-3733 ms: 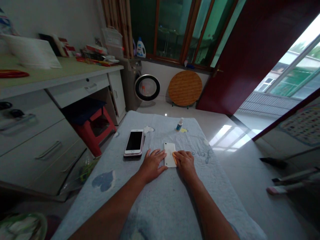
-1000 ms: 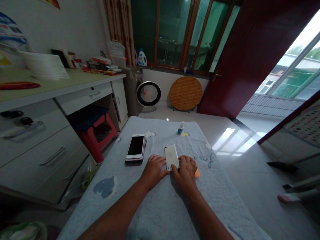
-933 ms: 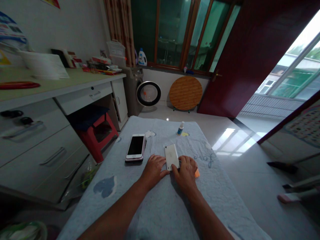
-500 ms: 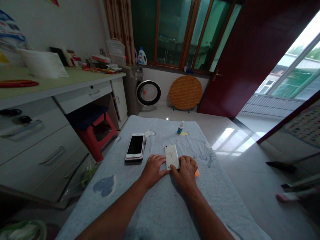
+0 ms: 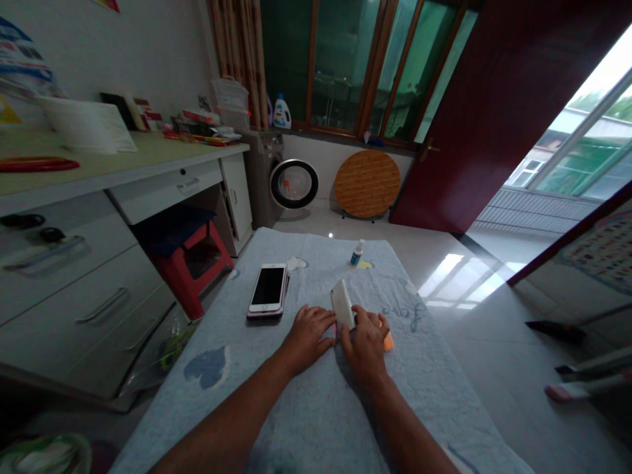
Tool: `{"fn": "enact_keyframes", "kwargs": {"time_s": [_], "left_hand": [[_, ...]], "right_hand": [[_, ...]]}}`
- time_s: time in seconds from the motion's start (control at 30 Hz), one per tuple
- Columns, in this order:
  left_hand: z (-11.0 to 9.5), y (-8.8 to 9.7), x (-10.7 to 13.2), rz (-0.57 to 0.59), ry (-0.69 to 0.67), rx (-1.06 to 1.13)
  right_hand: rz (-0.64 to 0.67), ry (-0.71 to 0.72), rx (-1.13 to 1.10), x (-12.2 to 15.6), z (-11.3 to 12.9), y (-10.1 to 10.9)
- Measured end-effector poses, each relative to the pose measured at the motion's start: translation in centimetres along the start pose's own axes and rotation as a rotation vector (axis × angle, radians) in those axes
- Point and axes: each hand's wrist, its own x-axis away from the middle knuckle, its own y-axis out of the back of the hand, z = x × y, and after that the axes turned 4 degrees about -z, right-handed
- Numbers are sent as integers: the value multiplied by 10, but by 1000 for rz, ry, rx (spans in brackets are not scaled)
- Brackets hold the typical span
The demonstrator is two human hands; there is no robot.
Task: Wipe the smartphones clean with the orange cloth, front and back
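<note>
A white smartphone (image 5: 342, 304) is tilted up on one long edge, its pale back facing partly left. My right hand (image 5: 365, 339) grips it between thumb and fingers. Something orange, perhaps a cloth (image 5: 388, 338), shows beside that hand's fingers, partly hidden. My left hand (image 5: 307, 337) rests on the cover at the phone's left, fingers stretched out and thumb apart. Its fingertips are close to the phone's lower edge; whether they touch is unclear. A bit of pink shows beneath them. Left of both hands lies a stack of phones (image 5: 268, 289), the top one white-framed with a dark screen.
A small spray bottle (image 5: 356, 254) stands towards the far end of the light blue cloth cover (image 5: 316, 421). Beyond are a washing machine with its round door (image 5: 294, 184) swung out and a round wooden board (image 5: 368, 183). A red stool (image 5: 197, 263) stands by the desk at left.
The white smartphone has gone from lying nearly flat to tilted up in my right hand. My left hand has let go of its edge. More of the orange thing shows.
</note>
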Motion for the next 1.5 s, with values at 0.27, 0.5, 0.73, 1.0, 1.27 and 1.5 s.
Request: {"fn": "enact_keyframes", "kwargs": {"time_s": [0.27,0.5,0.73,1.0,1.27,1.5], "left_hand": [[0,3,-4,-113,11,19],[9,0,-4,-272,152,-66],[13,-5,-2,-202,139,-114],[11,-3,-1,-176,147,-140],[10,-1,-3,-195,167,-95],[12,-2,-3,-185,160,-105]], "right_hand": [[-32,126,55,0,6,6],[95,173,63,3,11,9],[159,181,48,5,18,15],[145,51,210,4,17,9],[130,41,202,3,16,10],[-18,63,80,-3,-6,12]]}}
